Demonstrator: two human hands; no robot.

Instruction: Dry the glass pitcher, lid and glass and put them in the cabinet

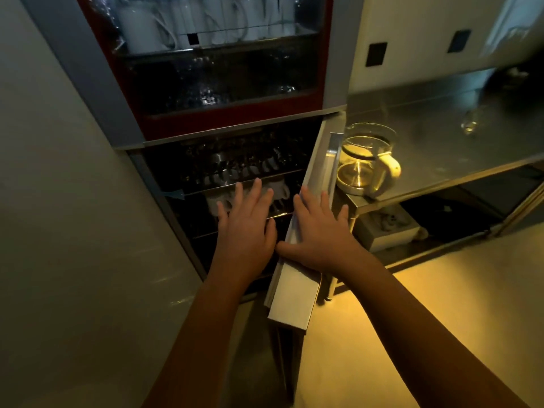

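The glass pitcher with a pale handle stands on the steel counter, just right of the cabinet. A small glass sits farther right on the same counter. The lower cabinet door stands open, swung out to the right. My right hand rests flat on the door's edge, fingers straight. My left hand hovers spread in front of the dark lower compartment, holding nothing. I see no lid apart from the pitcher.
Wire shelves inside the lower compartment hold several white cups. The upper glass-fronted compartment holds white mugs and glassware. A lower shelf under the counter carries a grey box. A wall runs along the left.
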